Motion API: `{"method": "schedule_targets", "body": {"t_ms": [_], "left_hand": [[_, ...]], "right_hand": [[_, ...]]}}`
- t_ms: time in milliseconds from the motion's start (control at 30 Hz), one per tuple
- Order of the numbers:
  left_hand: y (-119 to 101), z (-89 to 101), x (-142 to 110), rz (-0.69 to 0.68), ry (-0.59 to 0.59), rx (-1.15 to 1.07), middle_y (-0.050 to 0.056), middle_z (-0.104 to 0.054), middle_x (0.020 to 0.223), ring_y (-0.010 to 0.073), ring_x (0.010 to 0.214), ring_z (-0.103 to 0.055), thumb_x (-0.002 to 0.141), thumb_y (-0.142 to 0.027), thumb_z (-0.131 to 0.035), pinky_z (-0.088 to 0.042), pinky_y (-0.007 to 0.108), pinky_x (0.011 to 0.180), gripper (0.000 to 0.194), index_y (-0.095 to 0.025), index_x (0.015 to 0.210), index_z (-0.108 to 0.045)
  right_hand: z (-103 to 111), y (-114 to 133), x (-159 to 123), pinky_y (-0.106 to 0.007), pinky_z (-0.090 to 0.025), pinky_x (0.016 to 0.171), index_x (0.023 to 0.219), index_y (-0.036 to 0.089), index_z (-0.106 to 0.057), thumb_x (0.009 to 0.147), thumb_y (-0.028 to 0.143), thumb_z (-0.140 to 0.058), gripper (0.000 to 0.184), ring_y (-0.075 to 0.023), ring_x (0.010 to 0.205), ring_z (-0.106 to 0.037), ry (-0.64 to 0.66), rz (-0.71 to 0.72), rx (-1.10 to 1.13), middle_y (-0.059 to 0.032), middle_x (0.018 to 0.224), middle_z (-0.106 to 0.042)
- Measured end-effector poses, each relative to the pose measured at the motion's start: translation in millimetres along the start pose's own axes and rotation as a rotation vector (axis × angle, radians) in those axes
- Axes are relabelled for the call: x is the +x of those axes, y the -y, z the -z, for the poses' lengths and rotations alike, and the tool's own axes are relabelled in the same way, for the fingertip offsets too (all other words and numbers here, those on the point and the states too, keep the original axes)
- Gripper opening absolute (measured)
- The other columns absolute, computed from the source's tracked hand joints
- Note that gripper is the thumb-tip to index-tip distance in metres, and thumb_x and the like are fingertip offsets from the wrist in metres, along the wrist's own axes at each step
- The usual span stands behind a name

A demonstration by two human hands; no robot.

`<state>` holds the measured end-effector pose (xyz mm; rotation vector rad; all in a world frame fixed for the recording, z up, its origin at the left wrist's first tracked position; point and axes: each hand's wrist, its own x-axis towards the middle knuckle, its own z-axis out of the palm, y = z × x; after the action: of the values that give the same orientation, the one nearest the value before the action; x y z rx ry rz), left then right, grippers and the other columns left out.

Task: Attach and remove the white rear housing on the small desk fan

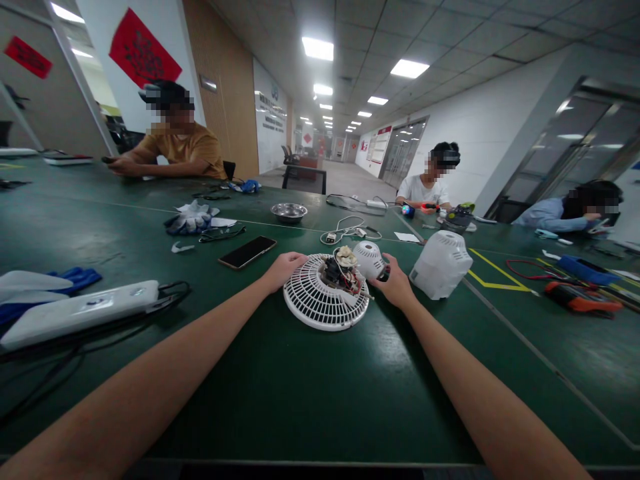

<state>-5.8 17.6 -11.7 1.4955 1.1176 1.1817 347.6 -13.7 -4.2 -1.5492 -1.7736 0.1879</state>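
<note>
A round white fan grille lies on the green table in front of me, with an exposed motor and loose wires on top of it. My left hand grips the grille's left rim, its fingers partly hidden behind the edge. On the other side, my right hand has its fingers around a white vented motor cover, tilted beside the motor. Right of that hand stands a larger white plastic housing.
A phone, metal bowl and white cable lie beyond the grille. Left are a power strip and gloves; right, an orange-black tool. Several people sit around the table, one in a yellow shirt.
</note>
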Motion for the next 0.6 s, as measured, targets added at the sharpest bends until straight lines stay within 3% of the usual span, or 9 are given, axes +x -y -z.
{"method": "schedule_targets", "body": {"t_ms": [67,167,267,333,433,533,600], "left_hand": [[-1,0.2,0,0.009,0.001,0.002,0.011,-0.077,0.103,0.0268,0.094,-0.071,0.076,-0.058,-0.073,-0.053,0.040,0.088,0.055,-0.012,0.106,-0.074],[0,0.8,0,0.013,0.004,0.019,0.011,-0.077,0.105,0.0269,0.096,-0.071,0.076,-0.058,-0.073,-0.053,0.039,0.088,0.054,-0.013,0.106,-0.074],[1,1.1,2,0.013,0.005,0.022,0.011,-0.077,0.105,0.0270,0.096,-0.071,0.076,-0.058,-0.073,-0.053,0.039,0.088,0.054,-0.013,0.107,-0.074],[1,1.3,3,0.007,0.004,0.036,0.011,-0.077,0.104,0.0269,0.095,-0.071,0.076,-0.058,-0.072,-0.053,0.039,0.089,0.054,-0.013,0.106,-0.074],[2,1.5,4,-0.028,-0.010,0.092,0.011,-0.077,0.106,0.0272,0.097,-0.070,0.078,-0.057,-0.070,-0.052,0.039,0.091,0.052,-0.013,0.105,-0.075],[1,1.5,3,-0.039,-0.007,0.112,0.011,-0.076,0.108,0.0270,0.098,-0.070,0.079,-0.058,-0.068,-0.052,0.038,0.090,0.052,-0.014,0.106,-0.075],[1,1.1,3,-0.036,-0.004,0.120,0.011,-0.077,0.107,0.0268,0.097,-0.071,0.080,-0.058,-0.067,-0.052,0.038,0.090,0.052,-0.014,0.107,-0.075]], "right_hand": [[1,4,0,-0.047,-0.049,0.097,0.139,0.024,-0.049,0.063,0.035,-0.083,0.085,-0.0286,0.103,-0.067,-0.003,-0.031,0.062,-0.0091,0.118,-0.069],[4,13,1,-0.042,-0.051,0.091,0.129,0.025,-0.055,0.055,0.033,-0.087,0.080,-0.0259,0.093,-0.066,-0.086,-0.256,0.355,-0.0041,0.104,-0.070],[8,26,0,-0.034,-0.053,0.072,0.121,0.025,-0.055,0.067,0.044,-0.075,0.060,-0.0217,0.074,-0.064,-0.116,-0.453,0.645,0.0002,0.085,-0.068],[12,36,-4,-0.031,-0.051,0.060,0.113,0.025,-0.055,0.077,0.052,-0.058,0.045,-0.0209,0.065,-0.063,-0.053,-0.487,0.746,-0.0008,0.077,-0.067],[15,56,-13,-0.033,-0.054,0.060,0.101,0.024,-0.057,0.081,0.057,-0.046,0.040,-0.0224,0.068,-0.068,0.081,-0.516,0.906,-0.0055,0.078,-0.070],[14,75,-23,-0.031,-0.054,0.065,0.103,0.026,-0.058,0.081,0.055,-0.054,0.037,-0.0202,0.071,-0.068,0.182,-0.517,1.158,-0.0029,0.080,-0.071],[10,85,-28,-0.030,-0.053,0.067,0.112,0.028,-0.058,0.080,0.049,-0.062,0.039,-0.0187,0.074,-0.066,0.162,-0.435,1.239,0.0001,0.085,-0.071]]}}
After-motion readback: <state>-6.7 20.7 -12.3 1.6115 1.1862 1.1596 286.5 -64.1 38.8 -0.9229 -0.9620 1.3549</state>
